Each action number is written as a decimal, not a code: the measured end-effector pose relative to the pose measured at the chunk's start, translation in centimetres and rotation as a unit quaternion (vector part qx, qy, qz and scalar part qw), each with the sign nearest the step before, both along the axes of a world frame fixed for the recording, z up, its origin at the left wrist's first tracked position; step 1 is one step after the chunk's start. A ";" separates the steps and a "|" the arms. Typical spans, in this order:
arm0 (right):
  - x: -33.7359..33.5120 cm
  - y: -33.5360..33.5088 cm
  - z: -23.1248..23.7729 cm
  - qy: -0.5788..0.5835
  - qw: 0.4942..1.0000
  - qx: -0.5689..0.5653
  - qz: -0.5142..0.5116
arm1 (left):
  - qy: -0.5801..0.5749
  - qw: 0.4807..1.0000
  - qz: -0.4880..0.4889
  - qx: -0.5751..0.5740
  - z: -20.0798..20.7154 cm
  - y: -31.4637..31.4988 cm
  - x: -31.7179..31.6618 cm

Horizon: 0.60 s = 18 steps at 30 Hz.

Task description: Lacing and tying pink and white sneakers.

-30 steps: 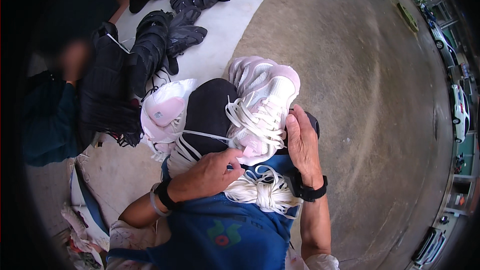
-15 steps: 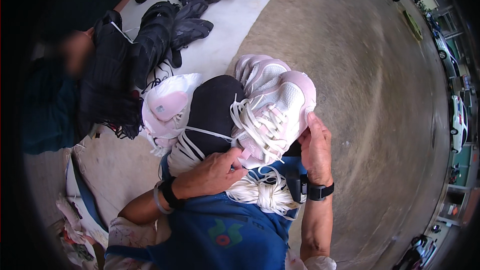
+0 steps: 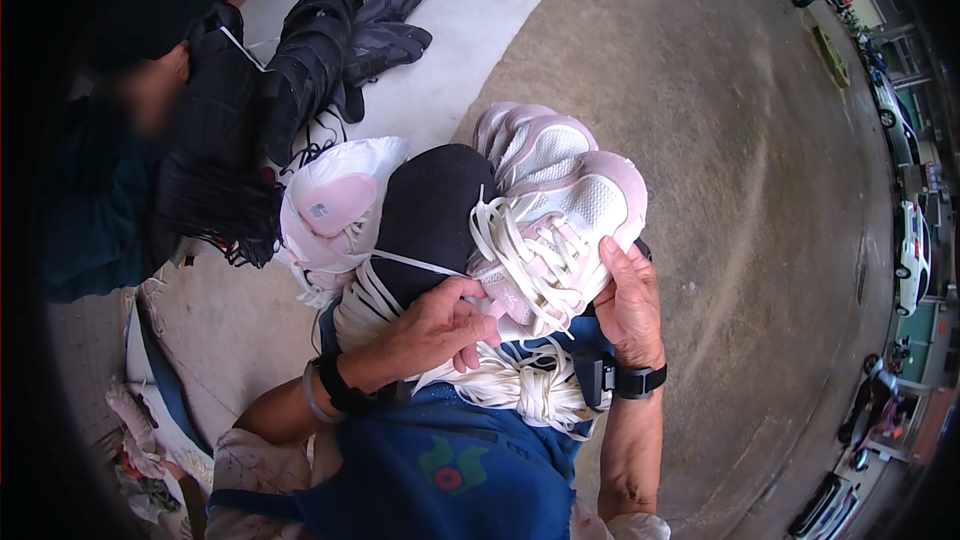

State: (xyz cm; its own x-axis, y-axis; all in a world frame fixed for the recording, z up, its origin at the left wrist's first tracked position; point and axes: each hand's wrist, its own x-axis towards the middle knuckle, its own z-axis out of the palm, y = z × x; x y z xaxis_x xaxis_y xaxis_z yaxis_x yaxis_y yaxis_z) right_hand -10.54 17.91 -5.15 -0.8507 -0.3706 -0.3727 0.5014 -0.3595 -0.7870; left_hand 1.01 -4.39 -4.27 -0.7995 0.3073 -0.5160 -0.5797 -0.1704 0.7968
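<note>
A pink and white shoe upper with loose white laces lies over my lap, its rounded toe turned up and away to the right. My right hand grips its right edge, thumb on top. At its lower left, my left hand pinches the pink tongue end between thumb and fingers; the fingertips are partly hidden. Behind it fans a stack of like uppers. A bundle of white shoelaces rests on my blue apron, below both hands. More white laces run beside my left wrist.
Left of my dark knee sits another pink and white upper. Black shoe uppers lie in rows on a pale sheet. A co-worker's hand is at the left among black uppers. Parked vehicles line the far right.
The held upper has shifted slightly right and down, its toe swinging outward. My right thumb now lies over its edge, and my left hand has moved a little upward at the tongue.
</note>
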 end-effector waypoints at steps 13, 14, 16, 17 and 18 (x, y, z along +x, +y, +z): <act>1.0 -0.5 1.9 0.071 0.995 -0.013 0.072 | -0.085 0.967 0.092 0.221 -0.8 -0.4 0.7; 0.8 -0.6 2.2 0.072 0.995 -0.014 0.072 | -0.129 0.950 0.120 0.257 -0.7 -0.3 0.7; 0.5 -0.7 2.7 0.032 0.995 -0.032 0.091 | -0.132 0.950 0.123 0.253 -1.2 -0.4 0.8; 0.6 -0.8 3.1 0.032 0.995 -0.032 0.092 | -0.136 0.950 0.127 0.250 -1.6 -0.3 0.8; 0.8 -0.9 3.4 0.068 0.991 0.031 0.114 | -0.136 0.950 0.129 0.250 -1.8 -0.3 0.9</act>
State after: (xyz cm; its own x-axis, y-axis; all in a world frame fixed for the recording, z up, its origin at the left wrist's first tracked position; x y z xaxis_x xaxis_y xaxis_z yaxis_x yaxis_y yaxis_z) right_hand -9.76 17.01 -1.71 -0.7921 -0.5380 -0.2885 0.4513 -0.1978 -0.8702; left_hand 1.94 -4.67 -6.06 -0.7394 0.3802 -0.5556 -0.6401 -0.6527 0.4052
